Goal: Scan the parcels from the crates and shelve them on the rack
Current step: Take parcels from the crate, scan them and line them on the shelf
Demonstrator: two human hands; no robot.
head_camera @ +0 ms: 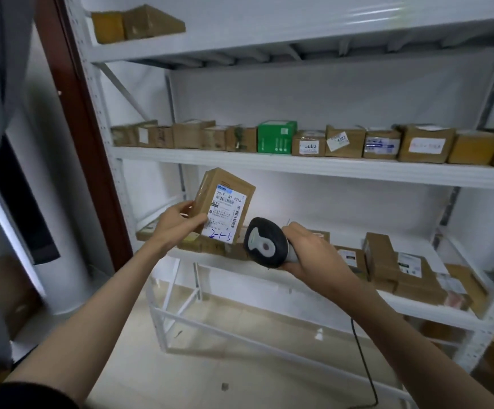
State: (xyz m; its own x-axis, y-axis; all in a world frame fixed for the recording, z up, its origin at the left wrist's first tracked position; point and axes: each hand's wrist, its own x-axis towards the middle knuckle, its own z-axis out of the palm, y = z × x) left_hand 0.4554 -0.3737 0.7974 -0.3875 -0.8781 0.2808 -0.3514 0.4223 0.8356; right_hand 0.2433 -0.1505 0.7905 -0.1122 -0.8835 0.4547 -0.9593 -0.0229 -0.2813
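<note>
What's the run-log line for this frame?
phase: scan | left hand: holds parcel, label facing camera | right hand: grips scanner, aimed at label | rack: parcels on shelves | shelving: not yet

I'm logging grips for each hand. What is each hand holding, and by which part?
The left hand holds the parcel by its lower left corner. The right hand grips the scanner by its handle.

Taped cardboard parcel (223,203), glossy plastic scanner (265,242).
</note>
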